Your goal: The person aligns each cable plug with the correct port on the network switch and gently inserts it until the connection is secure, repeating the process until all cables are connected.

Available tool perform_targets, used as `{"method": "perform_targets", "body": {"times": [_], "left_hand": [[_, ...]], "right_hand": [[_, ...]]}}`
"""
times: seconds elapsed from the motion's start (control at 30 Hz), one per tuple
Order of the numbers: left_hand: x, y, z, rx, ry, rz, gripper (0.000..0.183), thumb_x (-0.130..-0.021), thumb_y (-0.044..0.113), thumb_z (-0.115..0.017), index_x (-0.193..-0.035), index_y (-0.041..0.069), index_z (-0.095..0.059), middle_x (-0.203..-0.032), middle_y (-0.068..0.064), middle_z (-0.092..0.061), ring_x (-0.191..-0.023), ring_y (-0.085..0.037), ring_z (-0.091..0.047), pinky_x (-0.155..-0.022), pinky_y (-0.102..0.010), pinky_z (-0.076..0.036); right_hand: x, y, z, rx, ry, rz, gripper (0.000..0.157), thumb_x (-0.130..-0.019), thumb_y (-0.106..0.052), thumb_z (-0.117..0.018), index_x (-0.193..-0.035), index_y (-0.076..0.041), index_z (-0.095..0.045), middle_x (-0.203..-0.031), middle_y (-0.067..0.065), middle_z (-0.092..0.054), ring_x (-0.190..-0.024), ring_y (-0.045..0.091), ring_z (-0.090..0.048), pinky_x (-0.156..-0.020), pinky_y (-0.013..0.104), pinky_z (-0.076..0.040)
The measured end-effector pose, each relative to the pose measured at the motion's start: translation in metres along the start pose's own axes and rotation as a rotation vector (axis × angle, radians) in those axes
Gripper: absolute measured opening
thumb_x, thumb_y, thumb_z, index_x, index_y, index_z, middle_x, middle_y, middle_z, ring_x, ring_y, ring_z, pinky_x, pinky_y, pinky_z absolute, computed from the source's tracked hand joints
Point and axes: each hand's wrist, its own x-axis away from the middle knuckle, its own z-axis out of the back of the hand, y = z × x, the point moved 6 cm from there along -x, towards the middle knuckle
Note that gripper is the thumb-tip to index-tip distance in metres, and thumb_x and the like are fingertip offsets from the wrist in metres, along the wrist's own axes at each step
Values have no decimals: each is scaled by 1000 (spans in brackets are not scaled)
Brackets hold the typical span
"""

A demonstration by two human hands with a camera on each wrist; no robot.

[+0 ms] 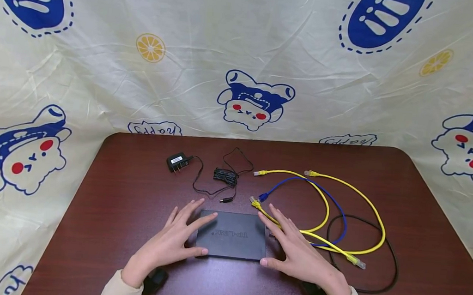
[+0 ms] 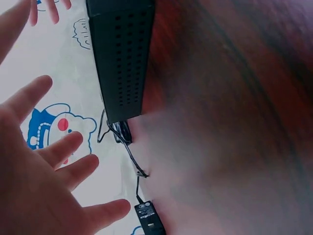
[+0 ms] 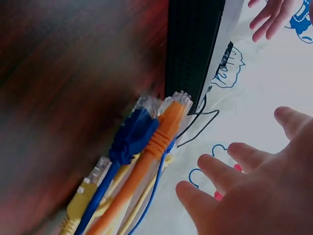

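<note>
A flat dark grey TP-LINK network box (image 1: 231, 235) lies on the table, its lettering upside down from here. At its left side my left hand (image 1: 175, 237) hovers with spread fingers, thumb by the near left corner. My right hand (image 1: 295, 249) mirrors it on the right, fingers also spread. Both wrist views show a gap between the hands and the box, whose side wall (image 2: 124, 63) has rows of vent holes. Near my right hand, the right wrist view shows a blue cable plug (image 3: 132, 132) and an orange-looking plug (image 3: 168, 120) close to the box.
Behind the box lie a black power adapter (image 1: 177, 162) and its bundled cord (image 1: 226, 177). Yellow network cables (image 1: 375, 209), a blue one (image 1: 342, 209) and a black one (image 1: 395, 271) loop across the right. A patterned sheet (image 1: 190, 93) hangs behind the brown table (image 1: 125, 180).
</note>
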Motion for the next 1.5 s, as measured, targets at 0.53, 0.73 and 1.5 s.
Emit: {"method": "perform_targets", "body": {"times": [0.53, 0.73, 1.5], "left_hand": [[-8, -12, -10, 32, -97, 92, 85, -79, 56, -70, -151, 31, -30, -156, -15, -15, -141, -38, -10, -103, -67, -4], [-10, -14, -13, 19, -103, 97, 84, -80, 57, -68, -150, 29, -31, -155, -15, -18, -141, -39, -10, -103, -68, -2], [-12, -12, -17, -11, -79, 87, 80, -80, 44, -73, -148, 19, -39, -144, -21, -32, -134, -39, -26, -101, -70, -6]], "right_hand": [[-19, 4, -16, 40, -27, 64, 91, -80, -49, -73, -153, -22, -26, -158, 12, -11, -142, 38, -10, -107, 60, -14], [-23, 6, -21, 66, -46, 49, 89, -80, -53, -71, -152, -22, -28, -157, 12, -14, -142, 35, -9, -108, 57, -13], [-31, 3, -27, 190, -48, 81, 100, -71, -54, -78, -149, -9, -34, -150, 19, -28, -139, 38, -19, -108, 58, -16]]}}
